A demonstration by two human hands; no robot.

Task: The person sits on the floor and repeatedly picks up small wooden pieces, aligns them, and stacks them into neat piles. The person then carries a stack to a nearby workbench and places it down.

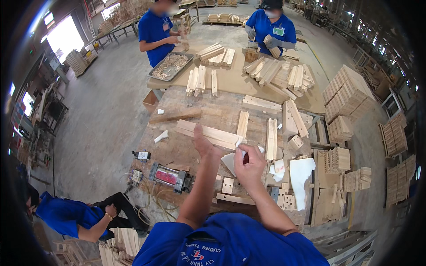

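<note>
My left hand [206,145] grips a long pale wooden bar [224,138] with a groove along it, thumb laid over its top and the other fingers hidden. The bar slants over the workbench [213,106], its right end toward my right hand [249,166]. My right thumb and fingers are closed on a small white foam piece [239,142], which touches the bar's right end. Just beyond that end lies another wooden bar [242,124], and a grooved one [271,139] lies to its right. A large torn white foam sheet [301,179] is at the near right of the bench.
A clamp-like metal device with a red cylinder [167,176] and hoses sits left of my forearm. Drilled blocks [227,185] lie near me. Across the bench, two co-workers [156,33] [271,29] handle wood by stacked bars [266,71]. Another person [73,215] sits at lower left.
</note>
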